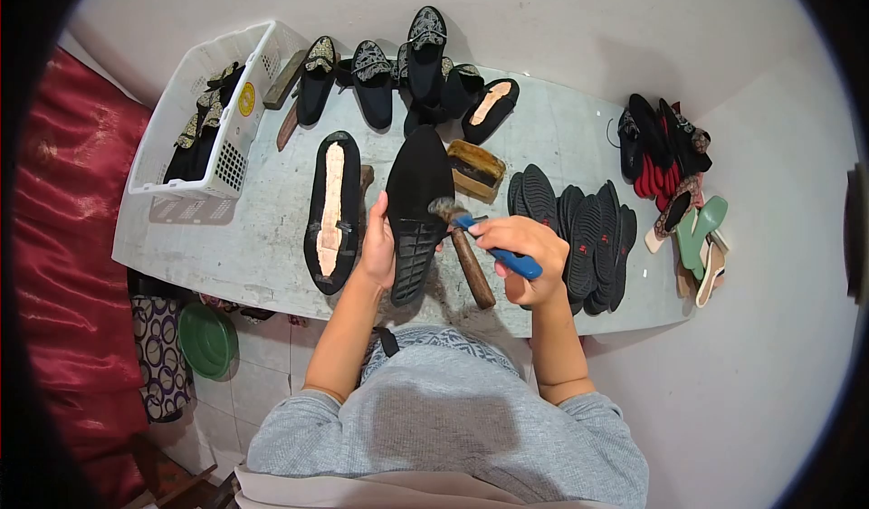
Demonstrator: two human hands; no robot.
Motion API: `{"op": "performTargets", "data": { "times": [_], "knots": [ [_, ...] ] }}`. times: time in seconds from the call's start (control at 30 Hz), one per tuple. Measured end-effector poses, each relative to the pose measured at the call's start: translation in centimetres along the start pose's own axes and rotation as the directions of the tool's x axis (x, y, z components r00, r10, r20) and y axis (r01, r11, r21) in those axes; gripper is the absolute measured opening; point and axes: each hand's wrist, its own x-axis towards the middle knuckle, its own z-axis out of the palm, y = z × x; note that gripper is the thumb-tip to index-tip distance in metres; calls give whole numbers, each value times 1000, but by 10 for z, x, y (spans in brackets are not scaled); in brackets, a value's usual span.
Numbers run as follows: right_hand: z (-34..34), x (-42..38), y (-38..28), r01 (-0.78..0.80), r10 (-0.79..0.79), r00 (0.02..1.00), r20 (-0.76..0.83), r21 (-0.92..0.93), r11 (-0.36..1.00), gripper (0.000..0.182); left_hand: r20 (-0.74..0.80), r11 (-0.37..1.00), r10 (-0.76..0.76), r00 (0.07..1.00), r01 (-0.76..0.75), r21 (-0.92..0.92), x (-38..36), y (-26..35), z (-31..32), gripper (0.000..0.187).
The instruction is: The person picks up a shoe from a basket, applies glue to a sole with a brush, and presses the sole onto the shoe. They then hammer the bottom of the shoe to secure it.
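My left hand grips a black shoe sole by its edge, thumb along the near side. The sole stands tilted up, with a smooth front part and a grid of ridges at the heel. In my right hand is a brush with a blue handle; its bristles are right at the sole's right edge. A wooden handle lies on the table beneath the brush. Left of the sole, a black shoe upper rests bottom up, showing a pale inner strip. A tin of glue-like stuff sits just behind.
The pale table carries stacked black soles on the right and patterned black shoes along the back. A white basket of shoes stands at left. Green and beige shoe parts lie near the right edge.
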Motion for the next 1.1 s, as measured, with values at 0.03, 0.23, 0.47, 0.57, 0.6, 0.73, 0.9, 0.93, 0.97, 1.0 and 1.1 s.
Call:
{"op": "performTargets", "data": {
  "times": [0.03, 0.23, 0.47, 0.57, 0.6, 0.73, 0.9, 0.93, 0.97, 1.0, 1.1],
  "knots": [
    [0, 0, 0, -1, 1, 1000, 0, -1, 1000, 18, 44, 1000, 15, 999, -15, -3, 0, 0, -1, 64],
    [-1, 14, -1, 72, -83, 994, -72, -149, 986, 12, 18, 999, 18, 1000, -17, -28, -1, -1, 14, 63],
    [-2, 4, -3, 8, -8, 998, 67, -3, 1000, 21, -56, 992, 101, 993, -105, -75, 5, 1, 9, 60],
    [-2, 8, -2, 49, -50, 999, -10, -69, 996, 15, 13, 992, 118, 993, -117, -56, 7, 3, 11, 59],
    [-1, 13, -4, 65, -68, 997, -37, -73, 995, 14, 8, 991, 119, 993, -119, -57, 6, 3, 11, 59],
    [11, 10, -3, 53, -53, 993, 105, 6, 999, 30, -95, 992, 120, 988, -123, -26, 8, 2, 24, 57],
    [9, 5, 0, 67, -67, 995, 73, 6, 998, 31, -148, 985, 165, 975, -171, -27, 8, 4, 25, 55],
    [6, 5, 3, 54, -53, 998, 34, -35, 998, 30, -103, 985, 152, 983, -159, -62, 8, 2, 20, 56],
    [7, 5, 1, 54, -53, 998, 33, -38, 998, 30, -102, 986, 151, 983, -157, -63, 8, 2, 18, 56],
    [10, 5, -1, 58, -57, 998, 12, -93, 994, 29, -85, 987, 142, 986, -148, -70, 9, 2, 17, 57],
    [25, 0, -8, 84, -81, 995, 54, -49, 995, 28, -37, 986, 142, 989, -145, -78, 11, 3, 17, 57]
  ]
}}
